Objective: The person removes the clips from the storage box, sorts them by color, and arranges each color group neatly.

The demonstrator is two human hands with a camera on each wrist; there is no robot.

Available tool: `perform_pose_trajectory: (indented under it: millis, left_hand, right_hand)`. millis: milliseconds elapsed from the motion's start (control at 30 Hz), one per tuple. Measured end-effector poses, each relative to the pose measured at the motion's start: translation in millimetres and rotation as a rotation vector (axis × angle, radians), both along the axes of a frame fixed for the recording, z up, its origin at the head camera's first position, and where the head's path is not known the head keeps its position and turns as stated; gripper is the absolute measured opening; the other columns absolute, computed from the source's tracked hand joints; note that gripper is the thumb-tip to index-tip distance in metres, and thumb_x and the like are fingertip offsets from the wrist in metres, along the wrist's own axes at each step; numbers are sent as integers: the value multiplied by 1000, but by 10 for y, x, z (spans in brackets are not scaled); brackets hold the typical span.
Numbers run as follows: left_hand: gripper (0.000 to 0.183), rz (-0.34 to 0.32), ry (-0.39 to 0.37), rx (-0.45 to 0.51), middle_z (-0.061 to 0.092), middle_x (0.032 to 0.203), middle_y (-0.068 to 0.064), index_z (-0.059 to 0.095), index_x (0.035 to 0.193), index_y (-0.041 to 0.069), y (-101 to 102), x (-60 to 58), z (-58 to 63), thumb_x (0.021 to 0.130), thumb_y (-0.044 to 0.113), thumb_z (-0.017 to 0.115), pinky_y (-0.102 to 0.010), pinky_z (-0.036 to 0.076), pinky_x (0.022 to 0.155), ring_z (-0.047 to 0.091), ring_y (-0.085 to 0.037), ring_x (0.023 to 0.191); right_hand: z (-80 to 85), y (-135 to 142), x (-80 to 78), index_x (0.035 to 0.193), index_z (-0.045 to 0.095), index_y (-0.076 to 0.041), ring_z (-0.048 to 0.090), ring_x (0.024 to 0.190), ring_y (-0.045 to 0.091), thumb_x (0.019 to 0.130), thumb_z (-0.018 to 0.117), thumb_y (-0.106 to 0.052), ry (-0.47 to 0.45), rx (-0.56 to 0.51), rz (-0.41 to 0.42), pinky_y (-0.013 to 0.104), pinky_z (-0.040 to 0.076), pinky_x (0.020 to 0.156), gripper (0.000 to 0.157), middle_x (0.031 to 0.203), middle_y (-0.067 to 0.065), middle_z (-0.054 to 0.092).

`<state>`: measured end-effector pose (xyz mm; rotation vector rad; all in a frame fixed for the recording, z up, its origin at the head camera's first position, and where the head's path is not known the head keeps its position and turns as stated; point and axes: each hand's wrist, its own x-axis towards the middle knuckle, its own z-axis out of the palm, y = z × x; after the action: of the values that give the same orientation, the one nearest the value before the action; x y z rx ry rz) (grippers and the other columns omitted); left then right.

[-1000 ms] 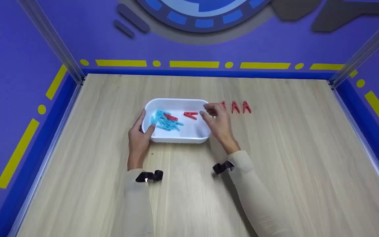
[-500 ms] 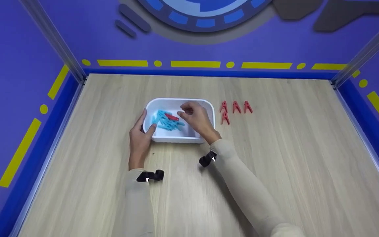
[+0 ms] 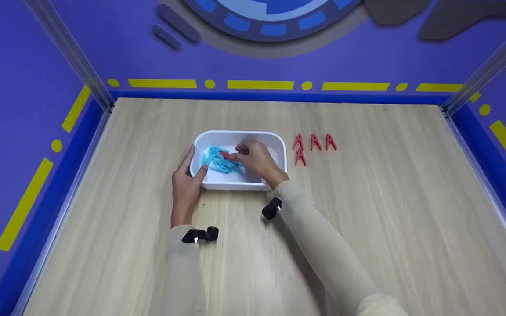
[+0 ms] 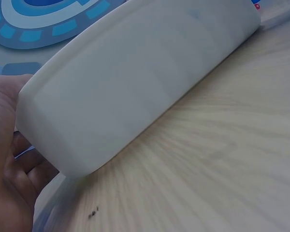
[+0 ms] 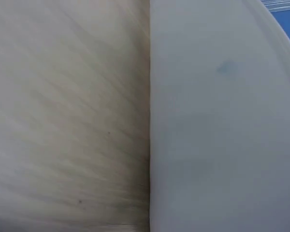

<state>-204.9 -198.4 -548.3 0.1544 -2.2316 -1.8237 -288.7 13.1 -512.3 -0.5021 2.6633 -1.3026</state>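
Observation:
A white plastic tub (image 3: 244,186) stands on the table, and my left hand (image 3: 186,188) grips its left end, thumb over the rim and fingers along the outside. In the left wrist view the tub's wall (image 4: 111,96) fills the middle, with part of the left hand (image 4: 9,159) around its corner. A pile of light blue clothespins (image 3: 222,164) lies in the tub's left half. Among them is a red clothespin (image 3: 225,155); my right hand (image 3: 255,159), reaching into the tub, pinches its right end, partly hiding it. The right wrist view shows only table and tub wall (image 5: 222,135).
Right of the tub, three red clothespins (image 3: 315,142) stand in a row on the wooden table (image 3: 389,197). Another red clothespin (image 3: 300,157) lies in front of the row's left one. Blue panels (image 3: 279,66) with yellow marks enclose the table's back and sides.
My right hand has moved left into the tub, to the red clothespin in the pile. The loose red clothespin from the tub's middle is gone from there. My left hand keeps its hold.

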Motion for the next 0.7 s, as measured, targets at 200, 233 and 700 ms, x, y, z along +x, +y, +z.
perform_pose_trajectory:
  millis: [200, 233, 700]
  left_hand:
    - [68, 4, -6, -23, 38, 168, -5, 43, 163, 12, -5, 4, -4, 101, 13, 72, -34, 29, 125, 32, -22, 156]
    - [68, 4, -7, -27, 38, 168, -4, 43, 163, 12, -4, 3, -3, 102, 13, 72, -34, 29, 125, 32, -21, 156]
    - [68, 17, 53, 19, 44, 164, -9, 46, 160, 6, 0, -14, -28, 97, 7, 74, -34, 34, 123, 39, -23, 152]
  right_hand:
    - [-7, -16, 1, 113, 74, 3, 64, 96, 23, 100, 77, -21, -1, 45, 29, 35, 56, 90, 28, 106, 13, 72]
    - [-5, -16, 2, 113, 74, 3, 64, 96, 23, 100, 77, -21, -1, 47, 28, 35, 56, 90, 28, 106, 13, 72]
    - [-27, -6, -10, 108, 76, 7, 66, 94, 26, 98, 76, -8, 65, 71, 87, 36, 56, 88, 18, 100, 16, 75]
